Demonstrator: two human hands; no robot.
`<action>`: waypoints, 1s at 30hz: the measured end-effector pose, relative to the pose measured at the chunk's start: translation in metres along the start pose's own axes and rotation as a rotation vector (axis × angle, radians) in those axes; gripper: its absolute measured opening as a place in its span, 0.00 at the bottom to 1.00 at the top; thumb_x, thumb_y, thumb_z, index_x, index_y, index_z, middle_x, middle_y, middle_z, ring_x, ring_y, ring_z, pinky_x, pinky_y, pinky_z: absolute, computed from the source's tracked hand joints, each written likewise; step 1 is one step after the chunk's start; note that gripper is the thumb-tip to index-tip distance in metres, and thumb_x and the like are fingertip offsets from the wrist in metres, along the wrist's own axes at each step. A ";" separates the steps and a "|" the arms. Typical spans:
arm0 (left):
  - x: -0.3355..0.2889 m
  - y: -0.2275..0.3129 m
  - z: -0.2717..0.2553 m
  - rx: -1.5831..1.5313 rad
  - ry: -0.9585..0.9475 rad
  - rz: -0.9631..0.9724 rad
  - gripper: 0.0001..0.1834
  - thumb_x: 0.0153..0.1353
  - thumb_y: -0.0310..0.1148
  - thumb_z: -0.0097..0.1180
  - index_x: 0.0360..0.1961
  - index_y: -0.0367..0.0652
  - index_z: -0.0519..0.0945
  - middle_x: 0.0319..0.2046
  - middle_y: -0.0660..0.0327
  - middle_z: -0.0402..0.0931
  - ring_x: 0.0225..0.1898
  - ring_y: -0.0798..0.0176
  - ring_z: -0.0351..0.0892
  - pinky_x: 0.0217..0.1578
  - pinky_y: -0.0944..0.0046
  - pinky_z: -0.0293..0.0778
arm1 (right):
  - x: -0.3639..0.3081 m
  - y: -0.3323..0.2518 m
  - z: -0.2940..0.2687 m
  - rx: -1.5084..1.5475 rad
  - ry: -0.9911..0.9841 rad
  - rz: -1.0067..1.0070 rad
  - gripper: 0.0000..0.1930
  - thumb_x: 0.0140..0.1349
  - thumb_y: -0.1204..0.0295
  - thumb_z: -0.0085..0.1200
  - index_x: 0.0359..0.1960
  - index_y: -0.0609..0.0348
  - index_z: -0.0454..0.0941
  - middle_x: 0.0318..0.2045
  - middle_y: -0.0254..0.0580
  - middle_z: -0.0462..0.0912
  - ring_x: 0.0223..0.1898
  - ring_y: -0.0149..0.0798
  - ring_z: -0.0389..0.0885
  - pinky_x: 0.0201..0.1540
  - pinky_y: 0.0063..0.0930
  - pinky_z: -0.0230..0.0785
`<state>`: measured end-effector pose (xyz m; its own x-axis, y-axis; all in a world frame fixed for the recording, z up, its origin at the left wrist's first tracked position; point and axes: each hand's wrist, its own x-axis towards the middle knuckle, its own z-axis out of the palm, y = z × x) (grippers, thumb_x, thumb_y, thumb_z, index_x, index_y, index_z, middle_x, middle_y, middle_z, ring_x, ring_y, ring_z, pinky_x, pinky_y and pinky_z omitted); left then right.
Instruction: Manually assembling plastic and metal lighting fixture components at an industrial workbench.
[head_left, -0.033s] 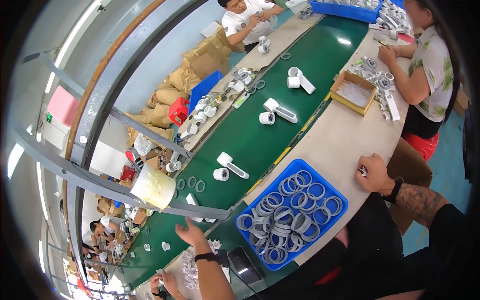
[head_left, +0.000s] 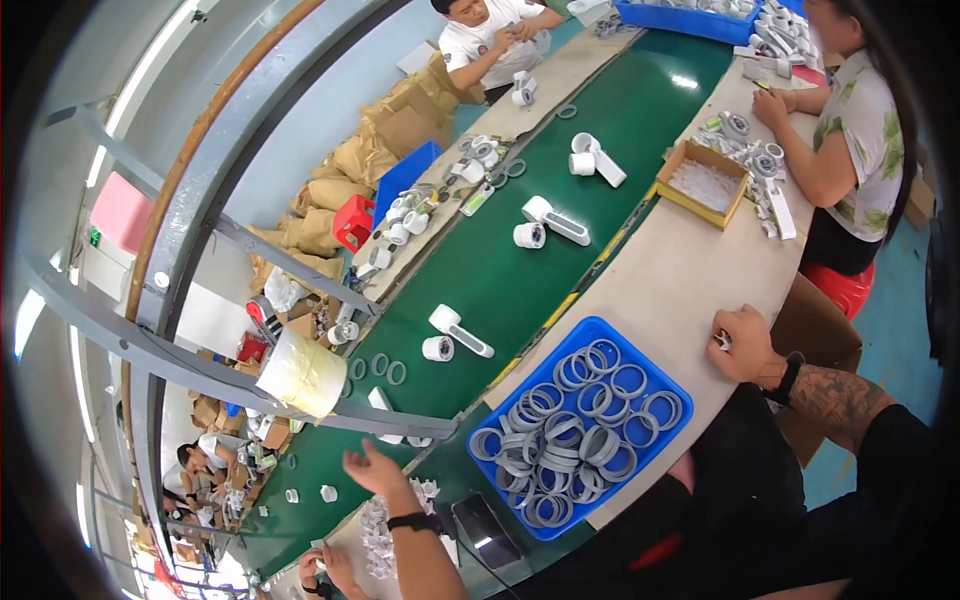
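My left hand (head_left: 378, 470) is held out at the near edge of the green conveyor belt (head_left: 560, 280), palm turned up and fingers loosely apart, with nothing in it. Over the right end of the pale worktop, my right hand (head_left: 742, 345) is curled closed around a small white piece (head_left: 722, 341), mostly hidden by the fingers. Between the two hands lies a blue tray (head_left: 575, 531) filled with grey rings (head_left: 597, 445). Beside my left forearm is a pile of small white plastic parts (head_left: 378, 540), next to a dark phone-like slab (head_left: 487, 530).
White handheld housings (head_left: 556, 220) with round caps lie along the belt. A yellow-edged carton (head_left: 703, 188) of small translucent pieces stands farther right. A grey metal bar (head_left: 215, 361) carrying a whitish tub (head_left: 303, 372) crosses at left. Co-workers sit around; another person's hands (head_left: 328, 568) are at lower left.
The whole view has shifted very slightly to the left. Both hands keep nearly the same pose, and the right one stays closed.
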<state>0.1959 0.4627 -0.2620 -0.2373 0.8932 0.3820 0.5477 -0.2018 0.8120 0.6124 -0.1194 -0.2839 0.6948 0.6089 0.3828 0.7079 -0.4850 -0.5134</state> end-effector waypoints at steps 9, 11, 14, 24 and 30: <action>-0.150 0.159 -0.012 -0.103 -1.006 0.486 0.16 0.69 0.30 0.75 0.54 0.37 0.84 0.47 0.59 0.85 0.41 0.67 0.84 0.39 0.63 0.81 | 0.009 -0.009 0.007 -0.029 -0.031 0.009 0.09 0.55 0.67 0.66 0.32 0.49 0.76 0.22 0.40 0.81 0.27 0.53 0.79 0.41 0.47 0.66; -0.152 0.157 0.037 -0.098 -1.016 0.383 0.20 0.67 0.31 0.77 0.56 0.37 0.84 0.48 0.57 0.86 0.36 0.65 0.85 0.37 0.63 0.81 | 0.007 -0.006 0.004 -0.033 -0.035 0.006 0.10 0.55 0.67 0.66 0.32 0.49 0.76 0.22 0.40 0.81 0.27 0.53 0.79 0.41 0.47 0.66; -0.111 0.136 0.105 0.027 -0.779 0.337 0.37 0.63 0.38 0.79 0.69 0.39 0.76 0.61 0.43 0.80 0.54 0.50 0.86 0.54 0.53 0.83 | 0.014 -0.009 0.001 0.005 -0.062 -0.032 0.10 0.55 0.67 0.66 0.32 0.49 0.75 0.23 0.40 0.82 0.27 0.53 0.80 0.41 0.47 0.65; -0.087 0.109 0.188 0.280 -0.609 0.058 0.58 0.74 0.50 0.70 0.91 0.53 0.43 0.60 0.32 0.83 0.44 0.36 0.88 0.46 0.43 0.84 | 0.027 0.027 -0.004 0.063 -0.009 -0.043 0.09 0.52 0.70 0.66 0.28 0.49 0.76 0.22 0.37 0.80 0.24 0.50 0.78 0.37 0.44 0.63; -0.082 0.097 0.206 0.317 -0.817 -0.217 0.44 0.74 0.48 0.71 0.83 0.50 0.61 0.45 0.48 0.87 0.26 0.53 0.85 0.25 0.56 0.79 | 0.024 0.035 -0.008 0.074 -0.009 -0.019 0.08 0.52 0.71 0.66 0.29 0.49 0.76 0.22 0.37 0.81 0.24 0.50 0.77 0.37 0.44 0.63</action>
<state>0.4338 0.4530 -0.3051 0.2165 0.9302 -0.2964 0.7811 0.0171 0.6241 0.6546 -0.1269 -0.2870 0.6797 0.6235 0.3863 0.7096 -0.4258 -0.5614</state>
